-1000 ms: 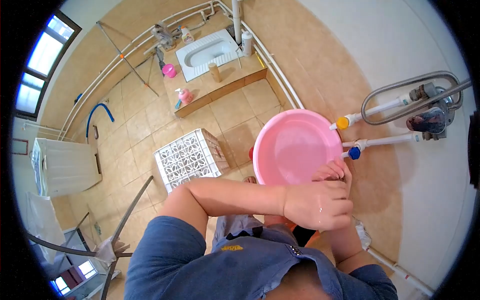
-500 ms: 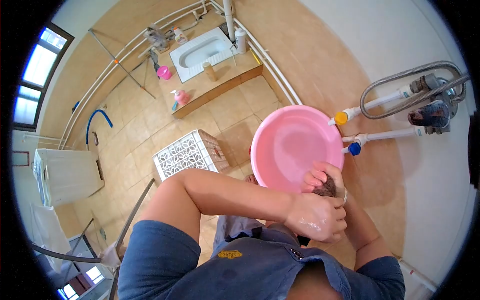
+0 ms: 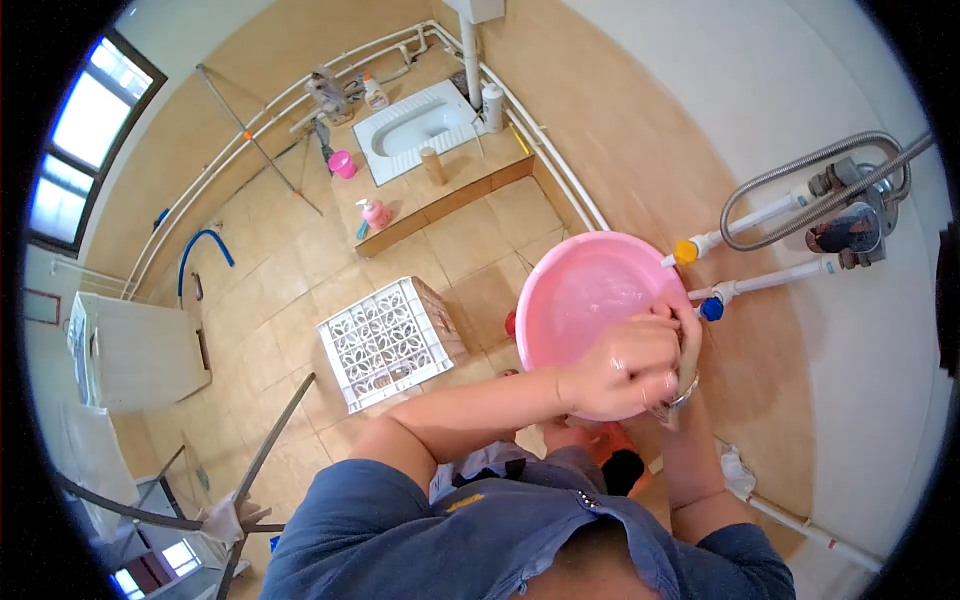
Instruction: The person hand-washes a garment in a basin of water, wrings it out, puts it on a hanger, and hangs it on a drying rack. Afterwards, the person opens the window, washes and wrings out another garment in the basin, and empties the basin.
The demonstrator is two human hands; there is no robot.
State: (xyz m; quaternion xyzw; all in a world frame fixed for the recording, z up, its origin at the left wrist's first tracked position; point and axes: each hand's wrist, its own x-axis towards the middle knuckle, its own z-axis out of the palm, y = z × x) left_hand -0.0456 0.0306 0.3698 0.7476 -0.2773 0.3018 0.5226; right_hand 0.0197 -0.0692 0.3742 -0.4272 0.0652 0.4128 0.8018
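Observation:
My left hand is closed at my right wrist, its wet fingers curled over. A small brownish, wet-looking thing shows below its fingers; its kind is unclear. A shiny band sits on my right wrist. My right hand is partly hidden behind the left, with its visible fingers stretched out over the rim. Below both hands stands the pink basin, with some water in it.
Taps with a yellow handle and a blue handle stick out beside the basin. A white crate stands on the tiles to the left. Behind are a squat toilet, a pink pump bottle and a raised step edge.
My left hand has moved up over the basin's near rim and onto the right wrist. The right hand's fingers have straightened, and the dark brown thing that was among them is now mostly hidden.

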